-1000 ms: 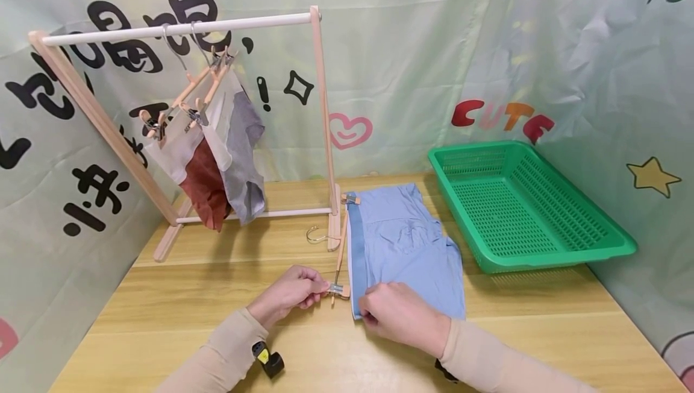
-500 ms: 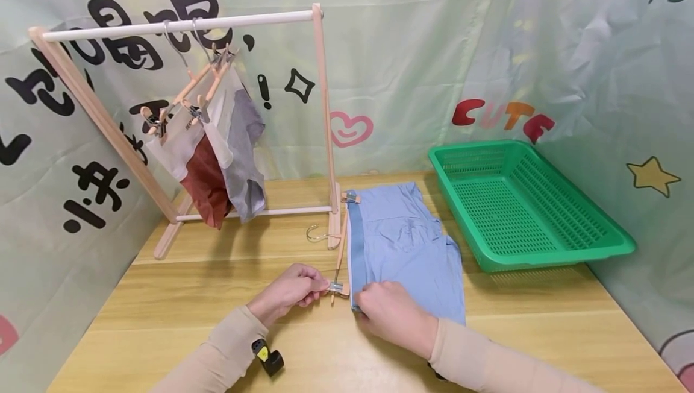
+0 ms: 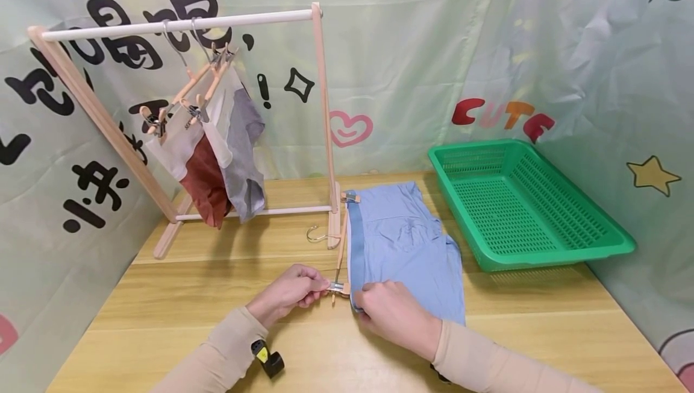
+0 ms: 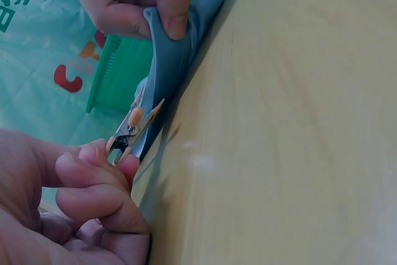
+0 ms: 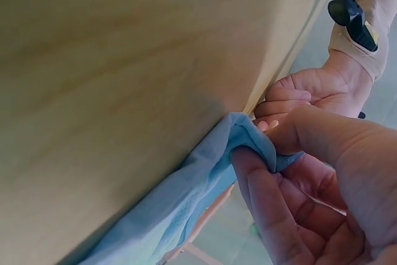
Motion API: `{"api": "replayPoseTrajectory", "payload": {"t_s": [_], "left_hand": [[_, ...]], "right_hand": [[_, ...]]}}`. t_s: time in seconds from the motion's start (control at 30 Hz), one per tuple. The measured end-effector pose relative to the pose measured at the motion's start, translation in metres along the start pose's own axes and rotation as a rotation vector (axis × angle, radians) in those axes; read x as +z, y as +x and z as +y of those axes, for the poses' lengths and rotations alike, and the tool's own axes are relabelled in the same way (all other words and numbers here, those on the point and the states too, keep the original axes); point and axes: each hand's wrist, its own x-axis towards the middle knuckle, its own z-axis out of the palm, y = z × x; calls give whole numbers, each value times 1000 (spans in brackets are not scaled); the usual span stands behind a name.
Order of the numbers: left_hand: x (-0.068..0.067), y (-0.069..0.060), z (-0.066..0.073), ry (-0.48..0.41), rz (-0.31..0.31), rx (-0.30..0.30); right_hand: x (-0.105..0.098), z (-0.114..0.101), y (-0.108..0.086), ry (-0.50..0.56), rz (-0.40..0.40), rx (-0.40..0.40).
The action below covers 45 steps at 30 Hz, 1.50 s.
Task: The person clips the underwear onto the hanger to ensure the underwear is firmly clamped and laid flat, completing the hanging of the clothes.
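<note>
Light blue boxer briefs (image 3: pixel 403 233) lie on the table, darker waistband toward the left. A wooden clip hanger (image 3: pixel 341 251) lies along that waistband, its far clip (image 3: pixel 351 198) on the waistband's far corner. My left hand (image 3: pixel 293 289) pinches the near clip (image 4: pixel 127 131), whose jaws look spread at the waistband's edge; whether cloth lies between them I cannot tell. My right hand (image 3: pixel 396 314) pinches the near corner of the waistband between thumb and fingers. In the right wrist view the cloth (image 5: pixel 205 159) is raised in a fold there.
A small wooden rack (image 3: pixel 320 110) stands at the back left, bearing two hangers with clipped garments, one grey (image 3: pixel 244 158) and one partly rust-red (image 3: pixel 206 182). A green plastic basket (image 3: pixel 488 260) sits at the right. The hanger's hook (image 3: pixel 313 235) lies by the rack's foot.
My right hand has moved slightly left and away from me, drawing the waistband's near corner up. The near clip has shifted a little right, toward the waistband.
</note>
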Motion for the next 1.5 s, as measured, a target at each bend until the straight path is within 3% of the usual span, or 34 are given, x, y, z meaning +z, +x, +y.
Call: {"api": "replayPoseTrajectory", "payload": {"t_s": [0.7, 0.97, 1.03, 1.13, 1.33, 1.5], "left_hand": [[20, -2, 7, 5, 2, -8], [21, -4, 9, 50, -16, -41], [20, -5, 11, 96, -23, -44], [16, -6, 18, 232, -22, -31], [8, -9, 45, 650, -4, 89], [4, 10, 73, 838, 96, 185]], "right_hand": [[-1, 2, 2, -18, -18, -8], [-5, 3, 2, 69, -85, 2], [-8, 4, 3, 130, -132, 17], [-15, 10, 7, 224, -187, 50], [-30, 36, 15, 302, -209, 122], [-39, 69, 31, 291, -243, 216]]}}
